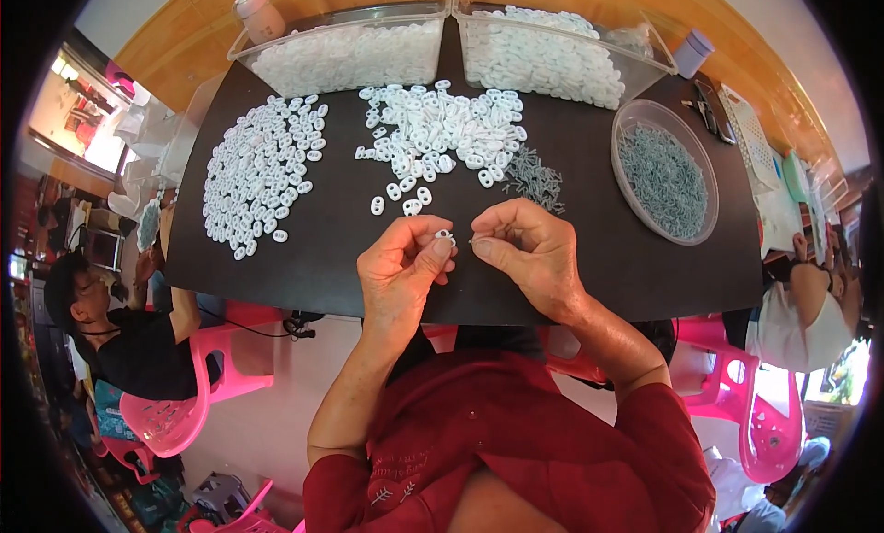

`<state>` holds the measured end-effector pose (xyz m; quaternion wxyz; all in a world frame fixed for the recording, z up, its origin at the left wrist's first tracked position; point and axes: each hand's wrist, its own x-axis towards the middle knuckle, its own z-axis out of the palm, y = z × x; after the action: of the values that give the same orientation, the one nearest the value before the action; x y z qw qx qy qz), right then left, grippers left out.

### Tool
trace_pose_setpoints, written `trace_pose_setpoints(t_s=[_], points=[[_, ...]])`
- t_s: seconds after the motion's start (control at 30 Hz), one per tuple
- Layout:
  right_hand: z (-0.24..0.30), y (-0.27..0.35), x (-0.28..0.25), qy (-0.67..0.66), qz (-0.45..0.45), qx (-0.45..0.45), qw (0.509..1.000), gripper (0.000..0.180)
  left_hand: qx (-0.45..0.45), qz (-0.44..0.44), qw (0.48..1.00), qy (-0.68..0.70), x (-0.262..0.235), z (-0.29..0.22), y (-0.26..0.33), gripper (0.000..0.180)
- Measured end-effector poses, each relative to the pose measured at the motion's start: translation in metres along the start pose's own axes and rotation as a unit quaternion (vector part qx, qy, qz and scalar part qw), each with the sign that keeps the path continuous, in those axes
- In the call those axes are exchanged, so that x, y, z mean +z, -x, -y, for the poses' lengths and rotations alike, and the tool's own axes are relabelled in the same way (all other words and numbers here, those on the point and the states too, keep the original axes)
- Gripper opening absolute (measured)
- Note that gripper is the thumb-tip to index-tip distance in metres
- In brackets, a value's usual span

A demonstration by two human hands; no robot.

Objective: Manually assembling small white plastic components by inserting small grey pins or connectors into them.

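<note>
At the centre of the frame, the left hand (398, 264) pinches a white piece (445, 234); near it, whether the right hand (532, 257) grips anything I cannot tell. At upper centre, a white pile (442, 128) adjoins grey pins (532, 176).

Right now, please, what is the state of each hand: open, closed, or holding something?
Left hand: closed, holding a small white piece.
Right hand: closed in a pinch; whether it holds something tiny cannot be told.
</note>
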<state>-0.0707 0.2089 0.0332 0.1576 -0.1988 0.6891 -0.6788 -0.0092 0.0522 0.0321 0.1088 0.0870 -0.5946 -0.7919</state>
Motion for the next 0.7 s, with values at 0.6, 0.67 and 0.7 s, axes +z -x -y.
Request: trace_pose_setpoints(t_s=[0.6,0.67,0.7], points=[[0.006,0.007,0.045,0.06,0.019,-0.051,0.997,0.018,0.004,0.035,0.999,-0.007,-0.038,-0.005,0.023,0.015],[0.006,0.007,0.048,0.068,0.018,-0.053,0.996,0.019,0.041,0.03,0.998,-0.041,-0.041,-0.004,0.024,0.015],[0.007,0.007,0.049,0.07,0.018,-0.052,0.996,0.019,0.041,0.03,0.998,-0.039,-0.042,-0.004,0.024,0.015]])
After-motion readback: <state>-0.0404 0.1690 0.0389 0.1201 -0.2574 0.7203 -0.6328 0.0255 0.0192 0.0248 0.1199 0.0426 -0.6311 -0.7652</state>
